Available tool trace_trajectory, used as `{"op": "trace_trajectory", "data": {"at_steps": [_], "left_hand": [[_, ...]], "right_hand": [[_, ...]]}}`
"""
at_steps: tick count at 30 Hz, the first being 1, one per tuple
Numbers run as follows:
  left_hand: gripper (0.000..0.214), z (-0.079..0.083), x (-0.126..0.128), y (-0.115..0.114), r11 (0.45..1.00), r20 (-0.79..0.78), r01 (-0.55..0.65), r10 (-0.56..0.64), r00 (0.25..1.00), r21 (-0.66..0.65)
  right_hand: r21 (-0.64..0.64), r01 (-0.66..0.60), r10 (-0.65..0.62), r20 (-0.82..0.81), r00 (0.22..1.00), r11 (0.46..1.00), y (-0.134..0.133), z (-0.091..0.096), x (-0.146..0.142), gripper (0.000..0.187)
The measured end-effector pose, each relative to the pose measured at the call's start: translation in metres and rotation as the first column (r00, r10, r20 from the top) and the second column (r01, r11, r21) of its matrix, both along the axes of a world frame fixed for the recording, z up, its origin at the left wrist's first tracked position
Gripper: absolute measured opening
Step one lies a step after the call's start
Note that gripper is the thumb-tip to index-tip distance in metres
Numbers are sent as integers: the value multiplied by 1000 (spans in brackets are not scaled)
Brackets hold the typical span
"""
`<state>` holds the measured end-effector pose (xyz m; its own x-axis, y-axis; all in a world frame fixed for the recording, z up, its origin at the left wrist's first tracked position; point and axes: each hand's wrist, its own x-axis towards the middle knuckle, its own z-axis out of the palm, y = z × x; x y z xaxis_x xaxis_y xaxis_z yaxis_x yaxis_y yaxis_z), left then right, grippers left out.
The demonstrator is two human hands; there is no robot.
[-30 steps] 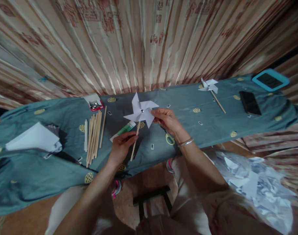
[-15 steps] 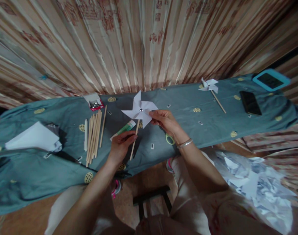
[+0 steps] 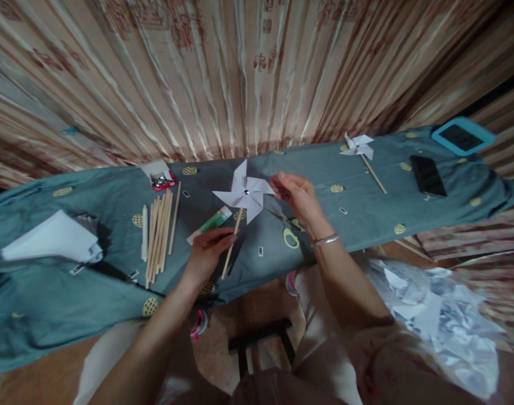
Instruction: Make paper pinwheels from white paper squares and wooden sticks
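Note:
My left hand (image 3: 206,251) is closed around the wooden stick (image 3: 230,247) of a white paper pinwheel (image 3: 243,192) and holds it upright over the table. A metal pin sits at the pinwheel's middle. My right hand (image 3: 298,197) pinches the tip of the right-hand blade between thumb and fingers. A silver bangle rings my right wrist. Scissors with green handles (image 3: 289,237) lie on the cloth just below my right hand. A green and white glue tube (image 3: 209,224) lies behind the stick.
A teal cloth (image 3: 63,292) covers the table. On it lie several wooden sticks (image 3: 159,235), a white paper stack (image 3: 50,239), a small box of pins (image 3: 161,178), a second pinwheel (image 3: 360,151), a black phone (image 3: 427,175) and a blue-framed tablet (image 3: 463,136). Paper scraps (image 3: 438,320) lie at the right.
My right hand has shifted up and to the right along the blade, from near the pinwheel's middle to its right tip. The pinwheel has turned slightly. My left hand holds still.

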<state>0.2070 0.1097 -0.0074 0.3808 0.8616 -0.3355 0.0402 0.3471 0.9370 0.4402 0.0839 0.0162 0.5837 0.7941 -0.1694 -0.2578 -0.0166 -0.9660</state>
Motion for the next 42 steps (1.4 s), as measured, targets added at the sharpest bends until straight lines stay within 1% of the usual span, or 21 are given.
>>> {"op": "trace_trajectory", "data": {"at_steps": [2,4,8,12,15,18,23,26,31,36,42], "left_hand": [[38,-1,1,-2,999,-2,34,-34,999,-8],[38,-2,2,-3,998,-7,54,-54,998,-8],[39,-3,2,-4,998,-17,64,-64,998,4],[40,-3,1,-3,999,-15,52,-53,998,-12],[41,-3,1,-2,999,-19,50,-50,999,2],[41,-3,2,-2,999,-24,38,-38,999,16],[38,-2,3,0,1000,-4,-1,1,1000,-6],[37,-1,3,0,1000,-2,-20,20,1000,-12],[34,-1,3,0,999,14,-41,41,999,-7],[33,-1,1,1,999,19,-40,40,999,-8],[34,-2,0,1,999,27,-37,37,999,17]], "right_hand": [[-8,-69,68,-72,995,998,1,-1,-4,48],[-4,-105,104,-108,989,994,1,-2,-8,46],[12,-131,132,-147,980,991,0,0,-13,43],[24,-172,174,-169,970,985,-1,2,-15,45],[22,-205,206,-175,963,978,-1,1,-14,46],[21,-208,208,-164,964,978,-1,0,-14,45],[16,-195,194,-178,965,981,-1,2,-17,45],[7,-206,204,-179,962,978,-1,4,-19,45],[33,-236,238,-178,955,971,-2,8,-23,47],[8,-244,241,-193,951,970,-2,5,-24,47],[-23,-255,248,-165,954,967,-3,1,-26,46]]}}
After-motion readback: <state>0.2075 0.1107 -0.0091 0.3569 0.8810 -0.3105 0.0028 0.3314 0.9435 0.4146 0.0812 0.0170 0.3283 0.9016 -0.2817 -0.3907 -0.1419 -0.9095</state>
